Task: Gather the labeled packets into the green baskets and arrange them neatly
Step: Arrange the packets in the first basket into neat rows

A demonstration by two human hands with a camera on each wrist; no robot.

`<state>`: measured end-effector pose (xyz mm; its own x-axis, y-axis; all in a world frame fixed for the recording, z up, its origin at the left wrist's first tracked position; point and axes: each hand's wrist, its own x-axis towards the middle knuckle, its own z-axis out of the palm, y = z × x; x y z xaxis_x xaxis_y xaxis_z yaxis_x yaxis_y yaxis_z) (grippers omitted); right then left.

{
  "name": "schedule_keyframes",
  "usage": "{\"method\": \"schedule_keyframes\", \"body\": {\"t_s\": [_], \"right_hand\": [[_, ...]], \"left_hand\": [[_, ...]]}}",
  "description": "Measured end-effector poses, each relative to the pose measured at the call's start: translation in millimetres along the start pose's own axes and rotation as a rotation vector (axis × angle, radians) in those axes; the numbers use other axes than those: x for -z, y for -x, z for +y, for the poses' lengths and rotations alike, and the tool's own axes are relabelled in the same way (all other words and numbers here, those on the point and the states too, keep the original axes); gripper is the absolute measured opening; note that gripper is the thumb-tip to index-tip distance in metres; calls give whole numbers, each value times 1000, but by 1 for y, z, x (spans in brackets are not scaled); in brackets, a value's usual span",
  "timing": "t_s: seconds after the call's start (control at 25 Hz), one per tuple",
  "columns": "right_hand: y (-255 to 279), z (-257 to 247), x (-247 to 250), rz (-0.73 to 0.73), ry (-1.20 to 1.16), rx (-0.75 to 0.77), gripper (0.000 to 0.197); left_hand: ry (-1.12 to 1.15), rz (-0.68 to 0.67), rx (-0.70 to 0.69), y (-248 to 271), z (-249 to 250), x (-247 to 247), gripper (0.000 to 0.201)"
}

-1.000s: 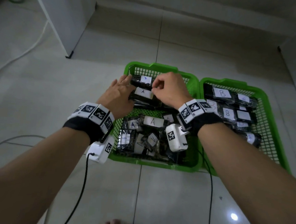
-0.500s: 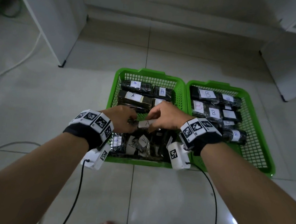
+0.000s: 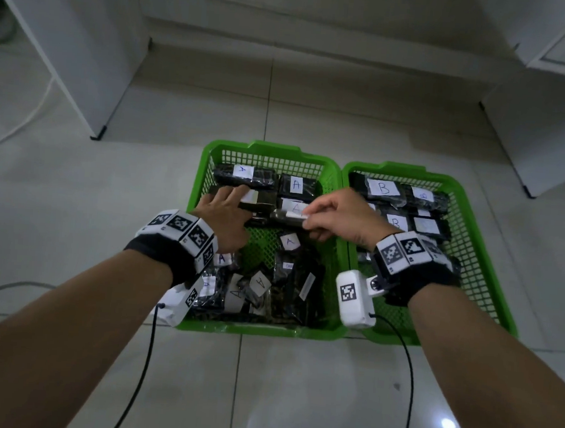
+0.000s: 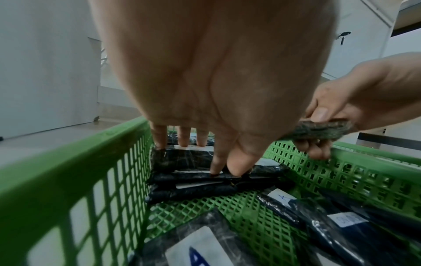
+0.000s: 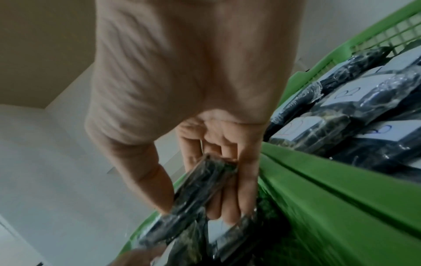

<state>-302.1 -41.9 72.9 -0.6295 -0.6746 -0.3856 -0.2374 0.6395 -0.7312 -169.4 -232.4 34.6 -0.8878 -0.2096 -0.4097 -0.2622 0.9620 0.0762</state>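
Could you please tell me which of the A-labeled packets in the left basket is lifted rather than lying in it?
The packet pinched in the right hand, held above the left basket. The other A packets lie in the basket, one under the left hand.

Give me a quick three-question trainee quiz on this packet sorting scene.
1. True or false: the right hand holds a packet.
2. Which letter marks the packets in the right basket? a) A b) B c) C
3. Fill in: the left hand presses straight fingers on packets stacked in the ____ basket.

Key: 1 true; 2 b; 3 left.
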Motion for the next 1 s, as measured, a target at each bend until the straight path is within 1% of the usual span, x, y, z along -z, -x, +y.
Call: {"method": "schedule_keyframes", "body": {"t_s": [0.12, 0.16, 0.24, 0.32, 0.36, 0.4, 0.44, 0.52, 0.56, 0.6, 0.64, 0.68, 0.72, 0.8, 0.84, 0.88, 0.92, 0.96, 1.0], "right_hand": [[-9, 2, 17, 230, 88, 85, 28], [-14, 1, 21, 280, 152, 110, 33], [-25, -2, 23, 307, 332, 148, 39], [-34, -8, 22, 310, 455, 174, 40], [-36, -12, 21, 304, 463, 187, 40], [-37, -15, 19, 276, 435, 201, 40], [-37, -18, 16, 218, 371, 213, 42], [-33, -21, 3, 55, 175, 223, 46], [-31, -21, -3, -11, 85, 227, 46], [-29, -21, -10, -64, 20, 224, 45], [-30, -20, -16, -101, -10, 211, 42], [-30, -19, -22, -112, 12, 186, 38], [-31, -17, -26, -96, 105, 150, 31], [-30, -13, -36, -48, 473, 56, 22], [-28, -10, -41, -51, 647, 9, 27], [-26, -7, -47, -77, 761, -22, 37], [-25, -5, -52, -114, 811, -38, 45], [-24, -4, -54, -153, 821, -39, 49], [-23, -5, -55, -203, 812, -35, 48]], "left_hand": [[18, 29, -9, -1, 1, 0, 47], [38, 45, -14, -1, 0, 1, 48], [95, 112, -28, -1, -1, 3, 49], [156, 225, -63, -1, -3, 6, 45], [239, 295, -86, -2, -4, 7, 39], [377, 359, -89, -2, -5, 8, 32], [539, 388, -70, -3, -5, 11, 29], [815, 367, -41, -1, -6, 15, 36], [880, 339, -47, 0, -6, 17, 40], [916, 310, -58, 3, -6, 17, 38], [923, 280, -55, 6, -6, 15, 30], [917, 259, -39, 8, -7, 12, 21], [883, 244, -23, 10, -8, 9, 13], [747, 190, -18, 14, -11, 2, 8], [676, 158, -27, 14, -12, 0, 10], [610, 138, -30, 15, -12, -1, 11], [542, 135, -23, 15, -13, -1, 13], [474, 148, -16, 14, -14, -1, 16], [414, 157, -10, 14, -16, -3, 18]]}}
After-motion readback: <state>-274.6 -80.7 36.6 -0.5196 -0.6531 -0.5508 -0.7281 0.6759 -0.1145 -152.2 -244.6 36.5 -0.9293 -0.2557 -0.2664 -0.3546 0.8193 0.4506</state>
